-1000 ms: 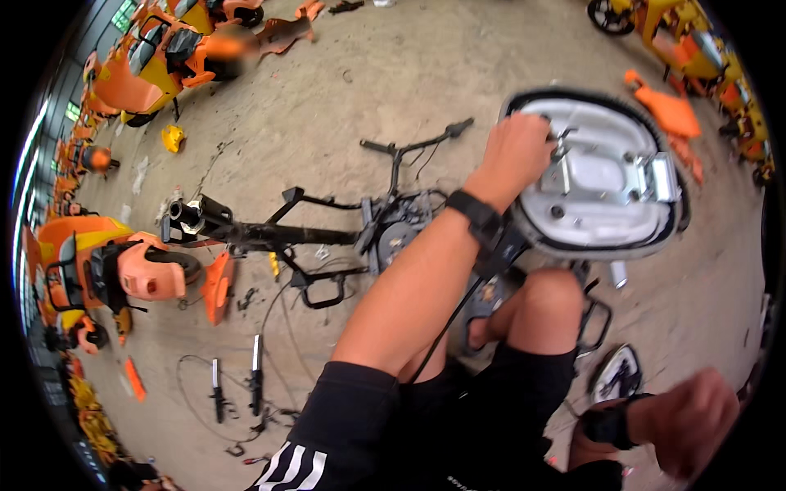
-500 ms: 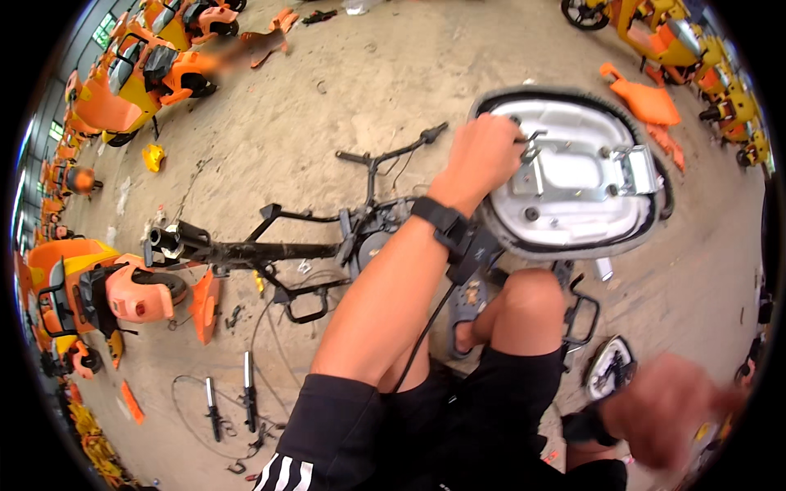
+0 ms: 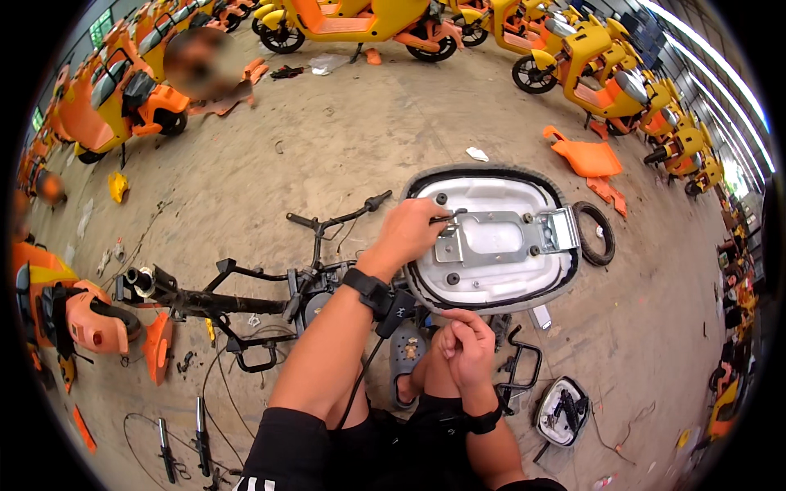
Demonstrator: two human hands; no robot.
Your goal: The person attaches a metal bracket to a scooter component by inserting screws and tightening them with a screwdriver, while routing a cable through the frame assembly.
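Note:
An upturned scooter seat is raised in front of me, its white underside facing up. Screwed to that underside is a metal bracket with a shiny hinge plate at its right end. My left hand is closed at the seat's left end, its fingers at a short dark rod beside the bracket. Below the seat's near edge, my right hand is held over my knee with its fingers curled together; anything inside them is hidden. A bare black scooter frame with handlebars lies left of the seat.
Right of the seat lies a black tyre. A small tray of dark parts sits near my right side. Shock absorbers and cables lie at lower left, an orange panel farther off. Rows of scooters stand around.
My right hand has come from the lower right to below the seat, its fingers now curled. The left hand stays on the seat. The view has shifted, showing more of the far scooters.

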